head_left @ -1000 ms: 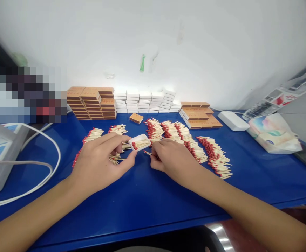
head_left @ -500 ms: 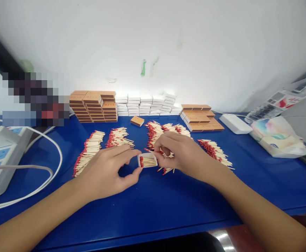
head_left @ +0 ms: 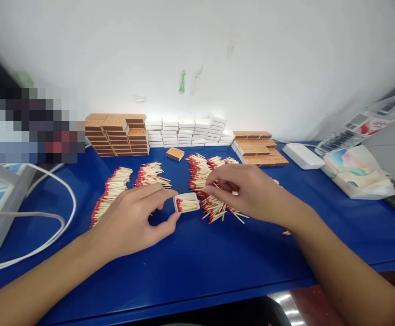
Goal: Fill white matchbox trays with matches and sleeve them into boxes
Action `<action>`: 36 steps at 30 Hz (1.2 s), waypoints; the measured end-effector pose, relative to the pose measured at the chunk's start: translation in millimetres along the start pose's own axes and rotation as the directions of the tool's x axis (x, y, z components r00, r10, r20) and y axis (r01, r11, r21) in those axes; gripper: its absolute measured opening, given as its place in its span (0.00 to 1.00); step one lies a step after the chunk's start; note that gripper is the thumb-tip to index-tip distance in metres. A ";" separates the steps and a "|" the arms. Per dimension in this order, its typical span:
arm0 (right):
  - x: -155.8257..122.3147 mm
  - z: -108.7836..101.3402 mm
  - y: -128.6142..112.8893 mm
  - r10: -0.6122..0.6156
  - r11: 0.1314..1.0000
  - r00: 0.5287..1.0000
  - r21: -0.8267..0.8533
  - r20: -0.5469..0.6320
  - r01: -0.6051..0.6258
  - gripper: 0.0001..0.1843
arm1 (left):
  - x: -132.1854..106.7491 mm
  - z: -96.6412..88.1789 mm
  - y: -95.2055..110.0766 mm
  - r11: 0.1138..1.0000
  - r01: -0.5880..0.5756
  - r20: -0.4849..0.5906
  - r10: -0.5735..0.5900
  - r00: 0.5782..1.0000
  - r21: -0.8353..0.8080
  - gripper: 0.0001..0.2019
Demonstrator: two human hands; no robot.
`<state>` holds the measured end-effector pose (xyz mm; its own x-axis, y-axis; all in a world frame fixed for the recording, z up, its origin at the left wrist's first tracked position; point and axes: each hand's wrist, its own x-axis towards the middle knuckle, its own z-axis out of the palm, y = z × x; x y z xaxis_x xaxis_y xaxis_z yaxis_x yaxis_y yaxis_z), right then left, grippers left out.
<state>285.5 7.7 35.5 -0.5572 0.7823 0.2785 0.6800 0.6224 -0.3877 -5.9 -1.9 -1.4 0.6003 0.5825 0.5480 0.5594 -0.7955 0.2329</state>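
Head camera looks down (and forward), close over table
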 end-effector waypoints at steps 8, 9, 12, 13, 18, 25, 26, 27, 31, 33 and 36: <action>-6.5 -18.1 13.9 0.119 0.978 0.887 0.103 0.446 -0.183 0.05 | 0.8 -1.1 -1.3 1.000 -0.003 -0.007 0.003 1.000 0.015 0.12; -5.6 -15.9 12.4 0.092 0.978 0.885 0.127 0.456 -0.167 0.06 | 0.7 -1.2 -1.1 1.000 -0.004 -0.001 0.004 1.000 0.013 0.12; -3.8 -10.8 7.8 0.036 0.980 0.884 0.155 0.465 -0.122 0.10 | 0.3 -1.3 -0.9 1.000 -0.009 0.005 0.009 1.000 0.009 0.12; -3.7 -9.9 6.8 0.038 0.982 0.885 0.147 0.464 -0.119 0.11 | 0.2 -1.3 -0.9 1.000 -0.009 0.005 0.009 1.000 0.009 0.12; -5.0 -6.8 5.9 0.081 0.983 0.885 0.110 0.458 -0.147 0.09 | 0.3 -0.8 -0.9 1.000 -0.003 0.008 0.003 1.000 0.010 0.11; -4.1 -6.9 10.6 0.132 0.965 0.901 0.155 0.412 -0.213 0.05 | 0.7 -1.5 -0.5 1.000 -0.010 -0.010 0.011 1.000 0.022 0.10; -4.0 -6.8 10.9 0.131 0.965 0.913 0.162 0.386 -0.207 0.04 | 0.8 -1.4 -0.4 1.000 -0.009 -0.008 0.010 1.000 0.017 0.11; -4.0 -6.3 10.8 0.126 0.966 0.926 0.168 0.357 -0.196 0.03 | 0.9 -1.1 -0.2 1.000 -0.005 -0.001 0.005 1.000 0.011 0.11; -3.9 1.3 4.2 0.100 0.967 0.961 0.201 0.258 -0.154 0.03 | 0.9 1.6 1.6 1.000 0.014 0.039 -0.014 0.999 -0.006 0.11; -3.4 7.0 -2.1 0.085 0.971 0.974 0.204 0.208 -0.128 0.04 | 0.5 3.4 3.4 1.000 0.018 0.041 -0.017 0.999 -0.011 0.11; -1.6 14.6 -11.7 0.063 0.979 0.987 0.181 0.148 -0.089 0.04 | -0.5 4.7 7.1 1.000 0.020 0.045 -0.019 0.999 -0.014 0.11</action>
<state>271.5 -1.3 26.7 -0.5778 0.8072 0.1205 0.6293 0.5347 -0.5640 0.5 -7.1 -3.8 0.6147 0.6046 0.5065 0.5629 -0.7861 0.2552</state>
